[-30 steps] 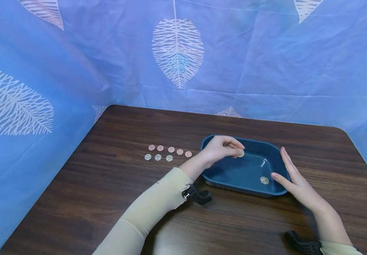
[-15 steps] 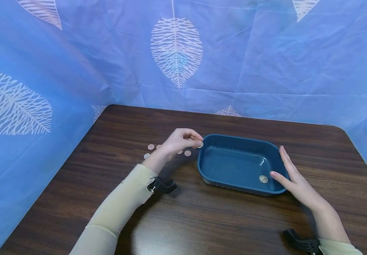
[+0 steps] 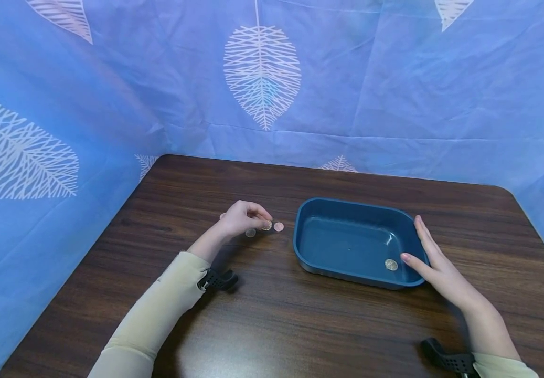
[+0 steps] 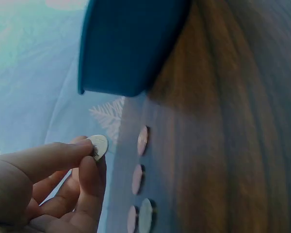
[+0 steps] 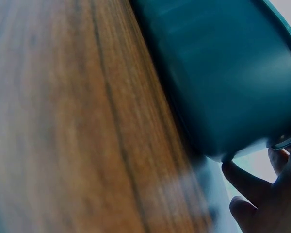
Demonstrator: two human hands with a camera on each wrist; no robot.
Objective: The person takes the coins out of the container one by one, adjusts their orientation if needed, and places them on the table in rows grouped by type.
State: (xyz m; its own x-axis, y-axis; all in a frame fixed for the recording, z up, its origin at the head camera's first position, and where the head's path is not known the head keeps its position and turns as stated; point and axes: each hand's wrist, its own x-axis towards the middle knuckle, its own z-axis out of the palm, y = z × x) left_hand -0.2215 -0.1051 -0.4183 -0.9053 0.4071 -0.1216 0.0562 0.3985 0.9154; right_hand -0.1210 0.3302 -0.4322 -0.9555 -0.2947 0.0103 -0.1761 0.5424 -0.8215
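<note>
My left hand (image 3: 243,218) pinches a silvery coin (image 4: 100,145) between thumb and forefinger, above the coins on the table. In the left wrist view, copper coins (image 4: 143,141) lie in a row, with a silver coin (image 4: 145,217) beside the row. Much of these rows is hidden behind the left hand in the head view; one copper coin (image 3: 278,227) shows just right of the fingertips. My right hand (image 3: 446,275) rests against the right end of a blue rectangular tub (image 3: 347,279), thumb over its rim. Inside the tub, near that thumb, lies another silvery coin (image 3: 391,265).
The dark wood-grain table (image 3: 319,331) runs back to a blue cloth (image 3: 394,94) with white leaf prints, which hangs behind it and at the left. The tub's left wall stands between the coin rows and the tub's inside.
My left hand has moved left, out from over the tub to above the coin rows, still pinching a coin. The right hand and the coin in the tub have stayed in place.
</note>
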